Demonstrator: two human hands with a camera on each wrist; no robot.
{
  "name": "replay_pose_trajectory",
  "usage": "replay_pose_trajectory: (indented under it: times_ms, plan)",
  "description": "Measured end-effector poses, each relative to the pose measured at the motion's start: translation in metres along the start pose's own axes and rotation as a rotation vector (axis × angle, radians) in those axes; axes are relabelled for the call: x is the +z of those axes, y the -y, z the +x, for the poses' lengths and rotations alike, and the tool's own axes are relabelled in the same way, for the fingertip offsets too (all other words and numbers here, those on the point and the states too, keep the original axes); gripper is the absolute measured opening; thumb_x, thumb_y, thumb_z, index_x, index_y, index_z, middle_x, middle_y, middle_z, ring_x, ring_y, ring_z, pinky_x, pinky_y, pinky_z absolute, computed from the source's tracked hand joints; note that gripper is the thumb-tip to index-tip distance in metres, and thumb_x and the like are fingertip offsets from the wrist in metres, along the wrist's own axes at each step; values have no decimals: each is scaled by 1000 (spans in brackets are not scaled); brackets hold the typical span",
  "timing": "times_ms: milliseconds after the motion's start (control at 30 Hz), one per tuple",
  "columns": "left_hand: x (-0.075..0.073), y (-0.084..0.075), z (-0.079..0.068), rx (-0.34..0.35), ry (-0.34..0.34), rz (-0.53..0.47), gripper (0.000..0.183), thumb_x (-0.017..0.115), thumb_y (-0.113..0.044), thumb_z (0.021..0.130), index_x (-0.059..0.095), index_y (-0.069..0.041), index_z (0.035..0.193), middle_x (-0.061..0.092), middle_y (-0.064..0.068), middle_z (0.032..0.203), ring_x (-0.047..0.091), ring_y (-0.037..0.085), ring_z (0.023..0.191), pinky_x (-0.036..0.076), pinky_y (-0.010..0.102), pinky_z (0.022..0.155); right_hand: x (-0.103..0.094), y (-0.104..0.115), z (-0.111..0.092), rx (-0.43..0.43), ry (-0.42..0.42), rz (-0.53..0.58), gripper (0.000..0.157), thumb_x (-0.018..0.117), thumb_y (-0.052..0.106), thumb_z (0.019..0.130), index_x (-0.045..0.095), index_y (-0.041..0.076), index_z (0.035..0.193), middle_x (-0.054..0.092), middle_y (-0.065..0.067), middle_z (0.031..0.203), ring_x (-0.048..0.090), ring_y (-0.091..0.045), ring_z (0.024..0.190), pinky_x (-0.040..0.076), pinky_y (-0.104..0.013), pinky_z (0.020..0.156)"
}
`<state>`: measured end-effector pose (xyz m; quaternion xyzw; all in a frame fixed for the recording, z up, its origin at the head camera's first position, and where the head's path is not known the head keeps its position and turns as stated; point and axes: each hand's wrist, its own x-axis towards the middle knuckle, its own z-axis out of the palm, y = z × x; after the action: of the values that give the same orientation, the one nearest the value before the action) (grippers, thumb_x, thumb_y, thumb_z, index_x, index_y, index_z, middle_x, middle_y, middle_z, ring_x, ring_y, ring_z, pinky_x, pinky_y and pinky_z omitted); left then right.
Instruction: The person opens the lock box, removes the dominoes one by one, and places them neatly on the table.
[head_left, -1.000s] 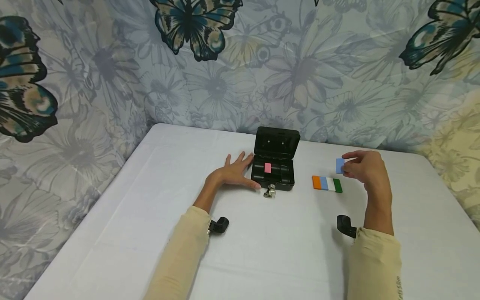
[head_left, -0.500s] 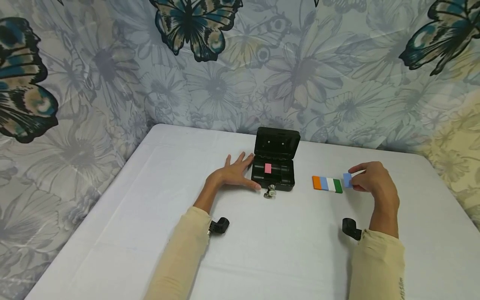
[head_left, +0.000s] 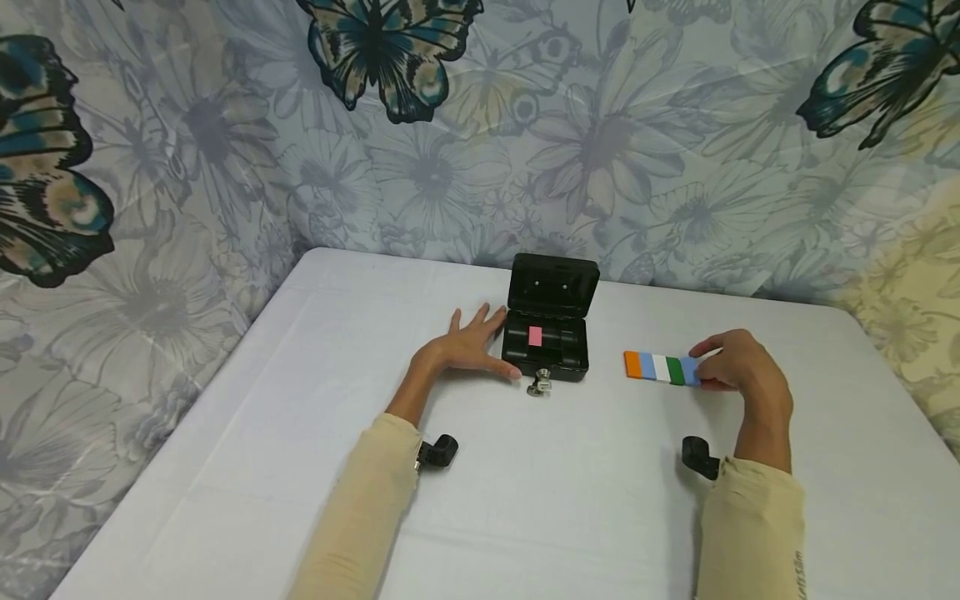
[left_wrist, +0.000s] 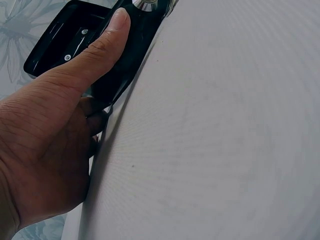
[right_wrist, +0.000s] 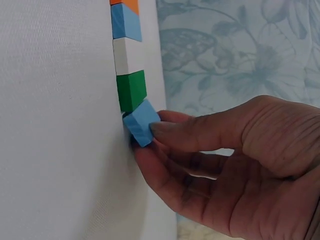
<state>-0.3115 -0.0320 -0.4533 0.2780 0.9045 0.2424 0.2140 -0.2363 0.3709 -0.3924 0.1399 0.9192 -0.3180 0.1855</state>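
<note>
My right hand pinches a light blue block between thumb and fingers. In the right wrist view the block is tilted, one corner against the end of a row of blocks. That row runs from an orange block through a blue block and a white block to a green block nearest the hand. My left hand lies with spread fingers at the left side of a black metal cash box, thumb at its front. The lid stands raised, and a pink block lies inside.
A silver lock with keys sits at the box's front. White cloth covers the table. Behind it hangs a floral curtain with butterflies. Both wrists carry small black cameras.
My right hand has come down and toward me with the light blue block, first to the right, then slightly left to the green end of the row. The left hand stays at the box.
</note>
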Motion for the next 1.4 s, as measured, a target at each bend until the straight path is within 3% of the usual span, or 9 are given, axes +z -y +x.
replay_pose_trajectory:
  times_ms: [300,600,833,1400]
  plan:
    - [0,0,-1,-2,2,1,118,76,-54,87,3,-15,170,-3,7,179,-11,25,166,-20,58,130,1,2,2,19,5,-64,53,66,1,89,56,-16,138,68,-29,109,68,-13,73,54,-27,68]
    - [0,0,-1,-2,-1,-4,117,76,-54,87,4,-15,170,-2,8,179,-10,25,167,-19,58,131,2,3,4,27,8,-96,51,67,5,91,56,-13,138,76,-9,81,67,-14,75,46,-31,73]
    - [0,-1,-1,2,-1,-2,118,77,-54,87,3,-14,170,-2,8,179,-10,25,167,-20,58,130,4,3,5,36,-13,-140,46,66,4,91,60,-12,133,75,-9,78,64,-23,83,49,-37,76]
    - [0,0,0,4,0,-16,118,77,-53,87,3,-14,170,0,8,179,-11,25,166,-20,58,130,5,3,10,26,-21,-155,50,64,6,91,57,-10,137,74,-9,80,63,-26,86,48,-39,77]
